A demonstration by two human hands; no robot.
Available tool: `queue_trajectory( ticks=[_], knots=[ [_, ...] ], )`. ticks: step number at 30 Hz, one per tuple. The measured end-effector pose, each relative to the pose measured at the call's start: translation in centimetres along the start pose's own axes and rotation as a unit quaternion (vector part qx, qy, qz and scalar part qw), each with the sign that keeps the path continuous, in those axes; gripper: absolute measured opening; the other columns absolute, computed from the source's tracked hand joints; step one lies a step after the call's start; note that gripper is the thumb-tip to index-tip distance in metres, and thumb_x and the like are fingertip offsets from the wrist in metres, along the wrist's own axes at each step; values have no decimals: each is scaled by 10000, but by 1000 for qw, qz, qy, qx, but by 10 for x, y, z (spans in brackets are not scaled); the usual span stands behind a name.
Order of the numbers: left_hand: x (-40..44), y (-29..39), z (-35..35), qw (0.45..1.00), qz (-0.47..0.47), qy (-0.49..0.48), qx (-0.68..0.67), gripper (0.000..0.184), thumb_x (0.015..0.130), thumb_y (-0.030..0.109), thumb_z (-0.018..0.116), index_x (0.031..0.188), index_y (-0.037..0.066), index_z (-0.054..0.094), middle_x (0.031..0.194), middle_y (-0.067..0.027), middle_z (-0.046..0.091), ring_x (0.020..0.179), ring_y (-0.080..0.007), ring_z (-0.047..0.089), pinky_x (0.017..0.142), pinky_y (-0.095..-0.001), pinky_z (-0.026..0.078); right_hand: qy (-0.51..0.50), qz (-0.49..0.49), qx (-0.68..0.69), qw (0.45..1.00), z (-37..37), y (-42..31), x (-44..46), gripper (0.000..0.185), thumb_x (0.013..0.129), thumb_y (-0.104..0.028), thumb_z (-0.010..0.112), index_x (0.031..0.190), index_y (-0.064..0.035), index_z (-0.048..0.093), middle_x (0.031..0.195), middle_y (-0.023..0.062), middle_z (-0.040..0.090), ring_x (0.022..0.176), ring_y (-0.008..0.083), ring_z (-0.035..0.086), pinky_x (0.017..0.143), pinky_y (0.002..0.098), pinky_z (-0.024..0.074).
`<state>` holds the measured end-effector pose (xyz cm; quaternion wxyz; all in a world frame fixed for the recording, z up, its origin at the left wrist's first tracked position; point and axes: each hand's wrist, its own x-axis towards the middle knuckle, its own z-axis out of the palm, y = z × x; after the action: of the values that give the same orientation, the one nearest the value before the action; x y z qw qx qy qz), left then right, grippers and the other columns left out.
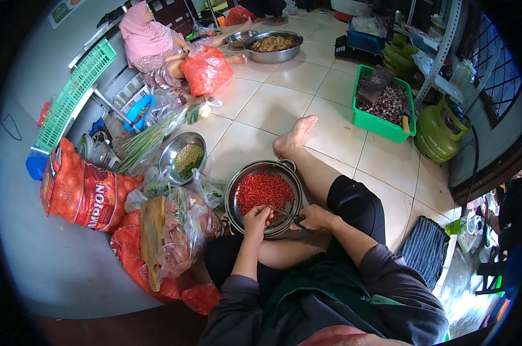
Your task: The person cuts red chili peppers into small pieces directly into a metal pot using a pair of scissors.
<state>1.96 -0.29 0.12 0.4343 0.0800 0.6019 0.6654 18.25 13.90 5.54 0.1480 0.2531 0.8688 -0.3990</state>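
Note:
A metal pot (231, 199) with side handles stands in front of my crossed legs, holding many small cut pieces of red chili (265, 192). Over its near right rim, my right hand (317, 218) is closed around black-handled scissors (298, 220). Their blades point left across the pot toward my left hand (258, 218). That hand is over the near rim with its fingers pinched together; what lies between them is too small to make out. Left of the pot, a steel bowl (167, 155) contains chopped green and pale pieces.
Left are a red net sack (91, 187), a wooden board (152, 236), plastic bags and long green stalks (151, 138). A green crate (382, 131) and gas cylinder (439, 131) stand right. Another person (148, 43) sits at the back near a large basin (273, 56).

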Motion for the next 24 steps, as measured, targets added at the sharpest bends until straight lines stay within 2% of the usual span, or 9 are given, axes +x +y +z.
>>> queue_trajectory(
  ticks=[12, 20, 23, 24],
  knots=[
    [-4, 5, 5, 999, -27, -5, 25, 68, 830, 117, 610, 833, 50, 598, 757, -7, 623, 609, -50, 557, 482, -158, 397, 10, 3, 1, 1000, -2, -6, -4, 650, 677, -606, 647, 882, 11, 655, 831, 249, 619, 840, 384, 605, 752, 420, 461],
    [-5, 7, 5, 1000, -22, 16, 0, 78, 843, 119, 608, 864, 45, 597, 777, -16, 629, 635, -54, 567, 501, -162, 416, 27, -15, -15, 999, 8, 10, 8, 645, 687, -604, 637, 868, 15, 653, 844, 244, 625, 860, 390, 605, 770, 427, 460],
    [-5, 9, 5, 999, -12, 28, -20, 86, 848, 117, 607, 892, 43, 595, 799, -17, 632, 664, -59, 581, 512, -159, 426, 11, 15, 37, 999, -10, -11, -11, 669, 681, -625, 625, 872, 15, 654, 845, 243, 628, 851, 387, 609, 765, 421, 465],
    [-5, 10, 5, 999, -8, 31, -27, 90, 850, 115, 607, 902, 43, 594, 807, -17, 633, 674, -60, 586, 516, -157, 429, 18, 1, 47, 999, -8, -10, -11, 667, 677, -627, 628, 856, 15, 656, 798, 234, 623, 812, 370, 611, 740, 419, 461]
  ],
)
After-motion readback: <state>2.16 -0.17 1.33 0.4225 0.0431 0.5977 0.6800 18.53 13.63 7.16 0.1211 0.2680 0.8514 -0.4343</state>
